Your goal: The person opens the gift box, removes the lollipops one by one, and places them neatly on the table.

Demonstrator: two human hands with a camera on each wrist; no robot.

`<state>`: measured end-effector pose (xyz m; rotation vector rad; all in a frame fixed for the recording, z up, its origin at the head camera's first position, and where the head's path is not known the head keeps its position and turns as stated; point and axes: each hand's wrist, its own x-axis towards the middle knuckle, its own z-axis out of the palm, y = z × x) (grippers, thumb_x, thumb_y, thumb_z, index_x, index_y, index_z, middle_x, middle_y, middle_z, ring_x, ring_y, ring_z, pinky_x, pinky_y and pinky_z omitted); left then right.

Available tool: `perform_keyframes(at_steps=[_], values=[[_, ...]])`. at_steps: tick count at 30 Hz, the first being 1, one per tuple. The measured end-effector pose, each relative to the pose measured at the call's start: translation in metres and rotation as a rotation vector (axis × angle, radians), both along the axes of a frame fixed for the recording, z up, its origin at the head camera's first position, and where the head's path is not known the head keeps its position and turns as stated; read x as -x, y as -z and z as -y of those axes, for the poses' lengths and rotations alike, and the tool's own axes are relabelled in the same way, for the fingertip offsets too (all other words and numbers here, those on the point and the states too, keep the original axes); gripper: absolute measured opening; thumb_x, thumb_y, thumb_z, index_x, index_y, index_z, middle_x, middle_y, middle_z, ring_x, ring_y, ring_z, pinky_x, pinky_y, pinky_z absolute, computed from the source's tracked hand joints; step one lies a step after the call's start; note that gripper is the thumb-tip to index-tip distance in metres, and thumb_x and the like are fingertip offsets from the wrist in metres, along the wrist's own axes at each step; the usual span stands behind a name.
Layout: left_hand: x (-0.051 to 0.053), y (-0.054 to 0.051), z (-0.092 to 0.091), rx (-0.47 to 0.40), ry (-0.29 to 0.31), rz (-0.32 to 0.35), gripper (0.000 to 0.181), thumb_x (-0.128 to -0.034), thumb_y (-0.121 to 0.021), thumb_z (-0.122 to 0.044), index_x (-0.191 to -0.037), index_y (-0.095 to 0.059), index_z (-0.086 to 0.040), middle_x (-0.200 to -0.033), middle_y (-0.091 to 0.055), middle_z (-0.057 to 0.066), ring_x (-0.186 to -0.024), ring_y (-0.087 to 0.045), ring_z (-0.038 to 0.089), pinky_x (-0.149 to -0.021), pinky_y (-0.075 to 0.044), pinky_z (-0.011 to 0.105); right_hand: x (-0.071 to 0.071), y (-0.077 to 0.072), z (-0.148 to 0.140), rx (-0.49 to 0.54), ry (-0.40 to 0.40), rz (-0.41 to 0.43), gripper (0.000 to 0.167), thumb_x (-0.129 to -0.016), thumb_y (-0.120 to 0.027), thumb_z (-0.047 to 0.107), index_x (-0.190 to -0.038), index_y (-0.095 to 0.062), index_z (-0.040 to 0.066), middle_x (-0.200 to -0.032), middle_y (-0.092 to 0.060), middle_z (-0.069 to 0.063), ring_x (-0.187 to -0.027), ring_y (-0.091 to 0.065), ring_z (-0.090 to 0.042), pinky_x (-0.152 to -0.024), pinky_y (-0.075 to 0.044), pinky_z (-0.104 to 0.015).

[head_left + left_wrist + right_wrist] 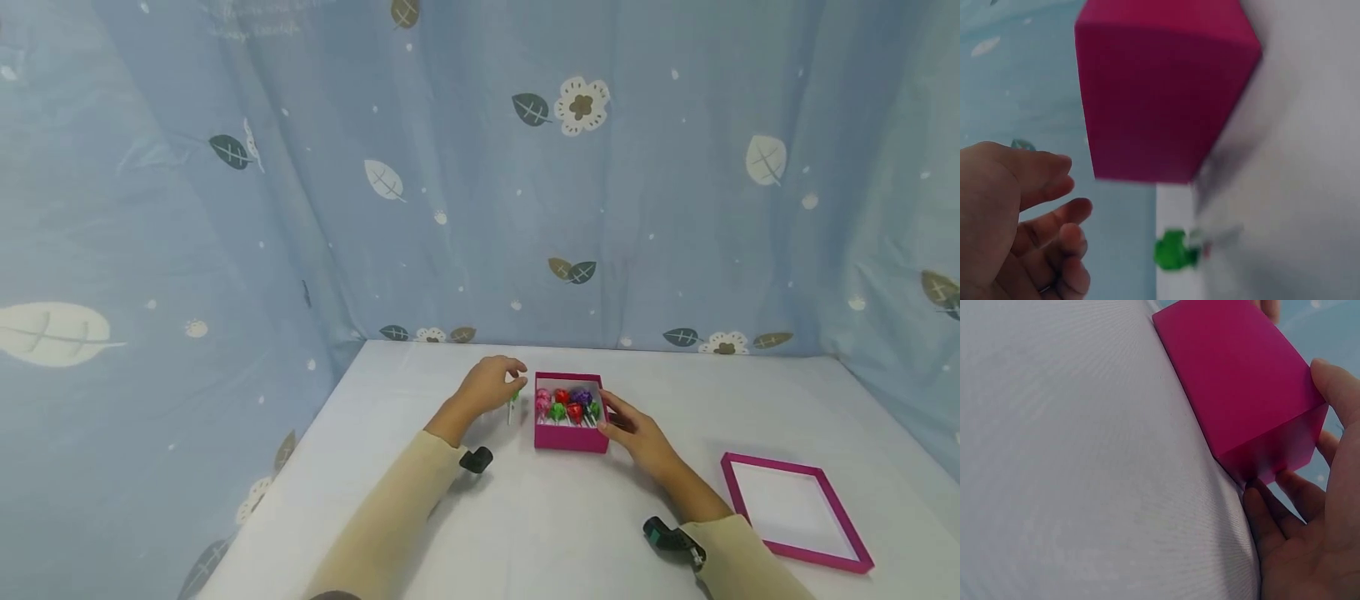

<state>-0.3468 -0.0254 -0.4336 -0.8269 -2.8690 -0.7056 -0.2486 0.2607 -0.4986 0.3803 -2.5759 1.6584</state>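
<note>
A magenta box (572,438), lidless, stands on the table with several wrapped lollipops (574,411) inside, pink, red, purple and green. My right hand (637,432) holds its right side, the thumb at the front corner and the fingers against the side wall (1272,453). Left of the box my left hand (491,382) hovers, fingers loosely bent with nothing between them. Just below that hand is a single green lollipop (513,407) with a white stick; in the left wrist view the lollipop (1172,251) is blurred and apart from the fingers.
A magenta-edged frame-like lid (797,510) with a white middle lies at the right of the white table (525,533). Behind and to the left hangs a blue curtain (480,217) with leaves and flowers. Each wrist carries a small black camera mount (476,460).
</note>
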Motion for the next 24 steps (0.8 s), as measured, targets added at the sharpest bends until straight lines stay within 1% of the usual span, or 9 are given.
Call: perform_keyframes(at_steps=[4, 7, 8, 13, 16, 20, 21, 23, 24], values=[[-0.006, -0.001, -0.020, -0.011, 0.034, -0.023, 0.024, -0.0953, -0.063, -0.032, -0.114, -0.071, -0.020, -0.098, -0.066, -0.007, -0.091, -0.061, 0.015, -0.080, -0.050, 0.033, -0.002, 0.003, -0.002, 0.004, 0.014, 0.017, 0.065, -0.096, -0.063, 0.032, -0.152, -0.034, 0.016, -0.152, -0.032, -0.020, -0.131, -0.040, -0.047, -0.100, -0.038, -0.056], [-0.009, -0.001, -0.034, 0.002, 0.052, -0.038, 0.022, -0.0943, -0.064, -0.032, -0.112, -0.072, -0.020, -0.095, -0.066, -0.010, -0.088, -0.059, 0.011, -0.080, -0.050, 0.032, -0.003, 0.005, -0.001, 0.008, 0.016, 0.036, 0.065, -0.096, -0.063, 0.032, -0.152, -0.034, 0.017, -0.152, -0.033, -0.021, -0.130, -0.041, -0.047, -0.100, -0.038, -0.056], [-0.010, 0.000, -0.039, 0.014, 0.058, -0.046, 0.023, -0.0943, -0.064, -0.032, -0.112, -0.072, -0.021, -0.095, -0.066, -0.011, -0.089, -0.059, 0.010, -0.082, -0.050, 0.032, -0.003, 0.006, 0.000, 0.007, 0.017, 0.041, 0.065, -0.096, -0.063, 0.033, -0.152, -0.034, 0.017, -0.152, -0.033, -0.021, -0.129, -0.042, -0.046, -0.100, -0.038, -0.056], [-0.013, -0.001, -0.062, 0.079, 0.097, -0.130, 0.025, -0.0944, -0.063, -0.033, -0.113, -0.073, -0.020, -0.093, -0.068, -0.012, -0.089, -0.058, 0.008, -0.087, -0.046, 0.032, -0.001, 0.002, 0.001, 0.025, 0.014, 0.035, 0.065, -0.096, -0.063, 0.031, -0.152, -0.035, 0.017, -0.152, -0.033, -0.021, -0.129, -0.043, -0.045, -0.100, -0.038, -0.055], [-0.015, 0.000, -0.074, 0.127, 0.114, -0.184, 0.024, -0.0948, -0.062, -0.035, -0.111, -0.073, -0.022, -0.088, -0.069, -0.014, -0.084, -0.056, 0.008, -0.082, -0.041, 0.032, -0.003, -0.004, 0.003, 0.037, -0.002, 0.013, 0.064, -0.097, -0.062, 0.026, -0.152, -0.034, 0.013, -0.152, -0.033, -0.022, -0.128, -0.042, -0.047, -0.099, -0.039, -0.056], [-0.018, 0.005, -0.085, 0.201, 0.111, -0.227, 0.023, -0.0943, -0.062, -0.040, -0.109, -0.073, -0.026, -0.086, -0.068, -0.017, -0.080, -0.054, 0.008, -0.077, -0.034, 0.033, -0.014, -0.024, 0.010, 0.032, -0.017, -0.002, 0.061, -0.098, -0.060, 0.018, -0.151, -0.033, 0.005, -0.149, -0.033, -0.027, -0.126, -0.043, -0.051, -0.097, -0.040, -0.057], [-0.018, 0.006, -0.088, 0.214, 0.109, -0.229, 0.024, -0.0941, -0.062, -0.041, -0.108, -0.073, -0.026, -0.086, -0.069, -0.017, -0.080, -0.054, 0.008, -0.076, -0.034, 0.034, -0.014, -0.024, 0.011, 0.034, -0.014, -0.003, 0.061, -0.098, -0.060, 0.017, -0.151, -0.033, 0.004, -0.149, -0.033, -0.028, -0.125, -0.044, -0.050, -0.097, -0.040, -0.057], [-0.020, 0.009, -0.092, 0.242, 0.104, -0.224, 0.023, -0.0941, -0.061, -0.043, -0.104, -0.073, -0.026, -0.082, -0.066, -0.018, -0.078, -0.055, 0.008, -0.075, -0.033, 0.034, -0.018, -0.030, 0.012, 0.018, -0.011, -0.001, 0.060, -0.098, -0.059, 0.015, -0.150, -0.033, 0.002, -0.147, -0.034, -0.030, -0.124, -0.045, -0.051, -0.097, -0.041, -0.056], [-0.020, 0.010, -0.094, 0.251, 0.101, -0.217, 0.023, -0.0942, -0.060, -0.044, -0.102, -0.072, -0.025, -0.079, -0.064, -0.018, -0.076, -0.054, 0.008, -0.074, -0.033, 0.034, -0.017, -0.027, 0.011, 0.015, -0.006, 0.001, 0.060, -0.098, -0.059, 0.016, -0.151, -0.033, 0.003, -0.147, -0.034, -0.030, -0.124, -0.045, -0.050, -0.097, -0.041, -0.056]])
